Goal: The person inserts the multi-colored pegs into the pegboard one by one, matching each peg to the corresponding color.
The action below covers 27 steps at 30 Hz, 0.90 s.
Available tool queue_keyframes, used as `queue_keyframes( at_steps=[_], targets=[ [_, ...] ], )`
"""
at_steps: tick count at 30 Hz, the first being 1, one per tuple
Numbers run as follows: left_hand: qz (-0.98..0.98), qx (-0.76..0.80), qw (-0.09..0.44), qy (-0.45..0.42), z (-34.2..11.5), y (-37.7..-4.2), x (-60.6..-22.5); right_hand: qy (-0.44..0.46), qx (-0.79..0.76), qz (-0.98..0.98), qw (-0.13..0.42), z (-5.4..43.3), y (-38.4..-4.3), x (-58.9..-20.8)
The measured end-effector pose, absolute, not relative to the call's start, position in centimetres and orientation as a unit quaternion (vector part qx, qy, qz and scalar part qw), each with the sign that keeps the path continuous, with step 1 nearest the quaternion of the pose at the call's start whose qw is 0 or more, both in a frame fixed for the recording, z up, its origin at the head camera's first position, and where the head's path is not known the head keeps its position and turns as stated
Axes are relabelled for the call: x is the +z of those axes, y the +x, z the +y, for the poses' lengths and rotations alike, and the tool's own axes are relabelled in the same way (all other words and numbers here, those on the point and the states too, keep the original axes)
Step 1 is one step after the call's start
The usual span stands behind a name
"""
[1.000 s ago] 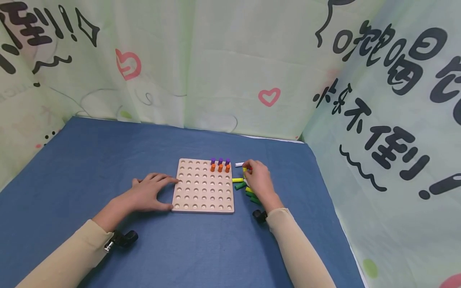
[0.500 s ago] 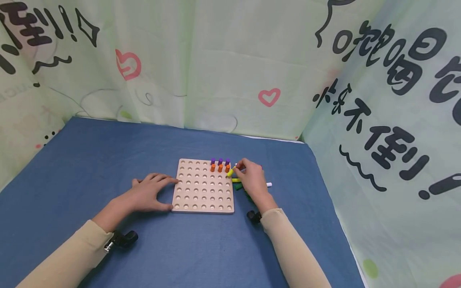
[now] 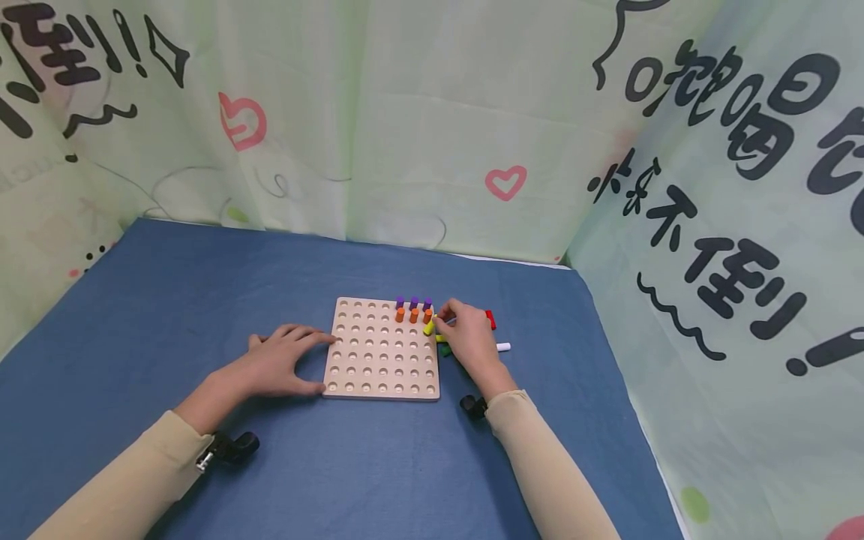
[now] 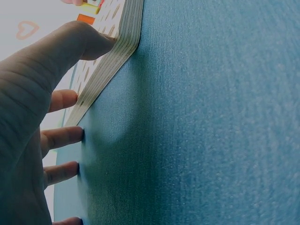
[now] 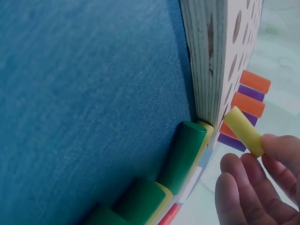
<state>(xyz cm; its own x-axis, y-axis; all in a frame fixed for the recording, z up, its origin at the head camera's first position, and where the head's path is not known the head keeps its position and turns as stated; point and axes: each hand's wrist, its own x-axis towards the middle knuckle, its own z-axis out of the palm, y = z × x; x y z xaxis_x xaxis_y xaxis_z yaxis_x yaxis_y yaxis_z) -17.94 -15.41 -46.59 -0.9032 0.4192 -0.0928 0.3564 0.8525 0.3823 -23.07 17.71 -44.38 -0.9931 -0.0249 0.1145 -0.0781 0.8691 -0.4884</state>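
Observation:
A light wooden pegboard (image 3: pixel 375 348) with rows of round holes lies on the blue cloth. Three purple pegs (image 3: pixel 414 302) stand along its back edge at the right, with three orange pegs (image 3: pixel 400 315) in front of them. My right hand (image 3: pixel 475 337) pinches a yellow peg (image 5: pixel 243 131) between thumb and fingertips. That peg leans, its lower end right at a hole near the board's right edge, just in front of the orange ones. My left hand (image 3: pixel 286 361) lies spread at the board's left side, its thumb (image 4: pixel 96 44) and forefinger touching the edge.
Loose pegs lie to the right of the board, partly hidden under my right hand: several green pegs (image 5: pixel 183 147), a yellow one, a red peg (image 3: pixel 490 319) and a white peg (image 3: pixel 503 346). Printed cloth curtains (image 3: pixel 418 135) hang behind the table and at both sides.
My right hand has carried the yellow peg left from the loose pegs to the board's right edge, and the peg now stands steeper. The left hand has stayed in place.

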Motion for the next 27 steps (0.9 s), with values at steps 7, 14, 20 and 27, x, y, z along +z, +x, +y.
queue_keyframes(
  at_steps=[7, 14, 20, 27],
  targets=[
    [0.958, 0.184, 0.082, 0.206, -15.45, -17.85, -46.53, 0.041, 0.247, -0.967, 0.056, 17.64, -22.82, -44.35],
    [0.958, 0.183, 0.085, 0.205, -15.49, -17.86, -46.68, 0.064, 0.237, -0.968, 0.055, 17.65, -22.57, -44.63],
    [0.958, 0.181, 0.088, 0.203, -15.54, -17.84, -46.8, 0.088, 0.203, -0.974, 0.052, 17.59, -22.34, -44.66],
    [0.958, 0.184, 0.082, 0.206, -15.45, -17.79, -46.5, 0.087, 0.186, -0.977, 0.062, 18.14, -22.46, -44.47]
  ],
)
